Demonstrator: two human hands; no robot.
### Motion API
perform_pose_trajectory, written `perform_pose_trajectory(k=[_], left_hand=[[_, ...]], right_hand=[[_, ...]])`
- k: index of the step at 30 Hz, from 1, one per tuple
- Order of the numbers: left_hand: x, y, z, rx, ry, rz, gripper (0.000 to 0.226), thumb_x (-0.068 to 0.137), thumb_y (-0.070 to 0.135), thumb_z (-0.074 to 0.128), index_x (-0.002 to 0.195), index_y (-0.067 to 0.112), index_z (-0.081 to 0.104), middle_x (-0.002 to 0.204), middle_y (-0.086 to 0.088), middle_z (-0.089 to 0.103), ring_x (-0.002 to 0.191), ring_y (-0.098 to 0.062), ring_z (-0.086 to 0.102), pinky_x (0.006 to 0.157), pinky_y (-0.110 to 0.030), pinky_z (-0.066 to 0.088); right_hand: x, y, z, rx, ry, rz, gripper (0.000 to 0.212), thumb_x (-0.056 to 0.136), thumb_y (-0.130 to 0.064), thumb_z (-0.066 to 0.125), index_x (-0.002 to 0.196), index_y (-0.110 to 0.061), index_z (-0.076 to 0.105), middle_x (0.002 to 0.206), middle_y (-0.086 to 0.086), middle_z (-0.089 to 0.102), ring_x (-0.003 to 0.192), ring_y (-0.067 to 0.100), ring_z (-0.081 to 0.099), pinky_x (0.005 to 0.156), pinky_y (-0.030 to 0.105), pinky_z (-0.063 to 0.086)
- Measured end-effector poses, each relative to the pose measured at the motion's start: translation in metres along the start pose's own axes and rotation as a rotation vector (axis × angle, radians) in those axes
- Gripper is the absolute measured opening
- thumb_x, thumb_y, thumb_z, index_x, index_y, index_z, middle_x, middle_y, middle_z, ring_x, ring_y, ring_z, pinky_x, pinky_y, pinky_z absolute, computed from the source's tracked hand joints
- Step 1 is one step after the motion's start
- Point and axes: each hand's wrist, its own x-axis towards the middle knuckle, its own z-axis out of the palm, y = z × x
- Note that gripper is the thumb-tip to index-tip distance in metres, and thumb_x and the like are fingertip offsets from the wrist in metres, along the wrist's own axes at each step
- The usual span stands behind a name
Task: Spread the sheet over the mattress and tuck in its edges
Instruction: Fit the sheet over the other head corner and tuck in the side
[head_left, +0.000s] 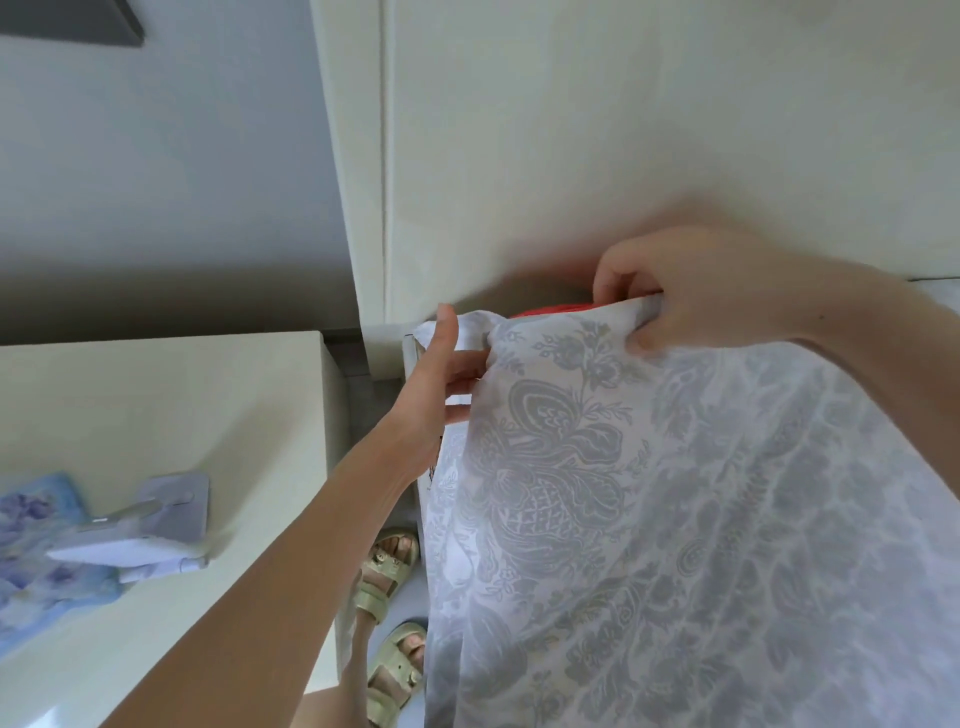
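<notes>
A white sheet (649, 519) with a grey floral pattern covers the mattress across the right half of the head view and hangs down its left side. My right hand (696, 291) grips the sheet's top edge near the headboard, fingers curled over it. My left hand (441, 384) is at the mattress corner, thumb up against the corner and fingers reaching under the sheet's side edge. A strip of red fabric (550, 310) shows at the head end just beyond the sheet's edge. The mattress itself is mostly hidden.
A cream headboard panel (623, 130) rises behind the bed. A cream bedside table (208, 415) stands at the left with a pale lilac device (150, 530) and a blue floral item (31, 551) on it. My sandalled feet (389, 613) stand in the narrow gap between.
</notes>
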Motion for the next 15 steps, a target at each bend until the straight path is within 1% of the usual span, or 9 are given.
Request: perform_pose_trajectory(k=[2, 4, 6, 7, 8, 9, 11, 13, 15], left_hand=[[-0.002, 0.002, 0.001, 0.007, -0.003, -0.002, 0.084, 0.085, 0.073, 0.015, 0.115, 0.013, 0.067, 0.113, -0.006, 0.068, 0.098, -0.017, 0.061, 0.085, -0.029, 0.046], [-0.004, 0.003, 0.002, -0.01, 0.007, -0.002, 0.077, 0.086, 0.072, 0.019, 0.115, 0.018, 0.066, 0.114, -0.005, 0.067, 0.1, -0.018, 0.061, 0.085, -0.029, 0.047], [-0.005, 0.005, 0.004, -0.035, 0.016, 0.007, 0.07, 0.087, 0.07, 0.021, 0.113, 0.02, 0.064, 0.107, -0.003, 0.068, 0.089, -0.015, 0.062, 0.076, -0.026, 0.047], [-0.005, 0.006, 0.005, -0.043, 0.018, 0.013, 0.068, 0.088, 0.069, 0.022, 0.111, 0.021, 0.064, 0.101, -0.001, 0.068, 0.083, -0.012, 0.061, 0.071, -0.024, 0.046], [-0.005, 0.007, 0.006, -0.05, 0.023, 0.017, 0.065, 0.088, 0.068, 0.022, 0.106, 0.022, 0.064, 0.095, 0.001, 0.067, 0.078, -0.009, 0.06, 0.067, -0.023, 0.044], [-0.006, 0.008, 0.006, -0.054, 0.03, 0.018, 0.064, 0.089, 0.067, 0.022, 0.101, 0.022, 0.065, 0.09, 0.004, 0.066, 0.075, -0.008, 0.059, 0.065, -0.022, 0.043], [-0.006, 0.009, 0.007, -0.06, 0.048, 0.015, 0.063, 0.089, 0.067, 0.021, 0.093, 0.021, 0.064, 0.084, 0.005, 0.064, 0.073, -0.008, 0.057, 0.065, -0.022, 0.042], [-0.007, 0.007, 0.007, -0.066, 0.065, 0.008, 0.067, 0.088, 0.068, 0.021, 0.091, 0.019, 0.065, 0.084, 0.004, 0.064, 0.075, -0.008, 0.057, 0.066, -0.023, 0.042], [-0.009, 0.006, 0.007, -0.08, 0.071, -0.018, 0.068, 0.088, 0.069, 0.021, 0.093, 0.018, 0.066, 0.088, 0.004, 0.065, 0.078, -0.009, 0.058, 0.068, -0.023, 0.043]], right_hand=[[0.003, -0.005, -0.008, 0.06, -0.047, -0.001, 0.04, 0.067, -0.014, 0.075, 0.094, -0.038, 0.057, 0.075, -0.019, 0.058, 0.069, -0.002, 0.052, 0.059, 0.019, 0.038], [0.005, -0.009, -0.018, 0.256, -0.115, 0.01, 0.039, 0.07, -0.018, 0.079, 0.1, -0.034, 0.06, 0.078, -0.013, 0.065, 0.069, 0.002, 0.057, 0.062, 0.02, 0.042], [0.006, -0.011, -0.022, 0.364, -0.167, 0.062, 0.028, 0.071, -0.045, 0.074, 0.093, -0.031, 0.066, 0.08, -0.01, 0.066, 0.076, 0.009, 0.06, 0.068, 0.023, 0.044], [0.008, -0.009, -0.023, 0.311, -0.176, 0.11, 0.035, 0.07, -0.061, 0.066, 0.085, -0.029, 0.068, 0.081, -0.01, 0.066, 0.081, 0.014, 0.06, 0.073, 0.027, 0.046], [0.01, -0.006, -0.023, 0.221, -0.18, 0.178, 0.044, 0.071, -0.069, 0.057, 0.077, -0.026, 0.067, 0.08, -0.008, 0.065, 0.084, 0.019, 0.06, 0.077, 0.032, 0.047], [0.011, -0.006, -0.022, 0.114, -0.192, 0.242, 0.05, 0.075, -0.07, 0.052, 0.07, -0.022, 0.064, 0.076, -0.004, 0.063, 0.082, 0.024, 0.059, 0.075, 0.033, 0.047], [0.011, -0.011, -0.019, -0.037, -0.21, 0.283, 0.056, 0.083, -0.062, 0.051, 0.063, -0.011, 0.059, 0.064, 0.004, 0.053, 0.067, 0.028, 0.052, 0.061, 0.03, 0.038], [0.015, -0.017, -0.018, -0.06, -0.195, 0.221, 0.052, 0.086, -0.051, 0.056, 0.063, -0.004, 0.06, 0.059, 0.006, 0.047, 0.059, 0.024, 0.045, 0.056, 0.029, 0.032], [0.019, -0.021, -0.02, 0.025, -0.036, 0.117, 0.04, 0.083, -0.041, 0.062, 0.064, -0.006, 0.06, 0.058, 0.004, 0.046, 0.059, 0.022, 0.044, 0.056, 0.028, 0.031]])
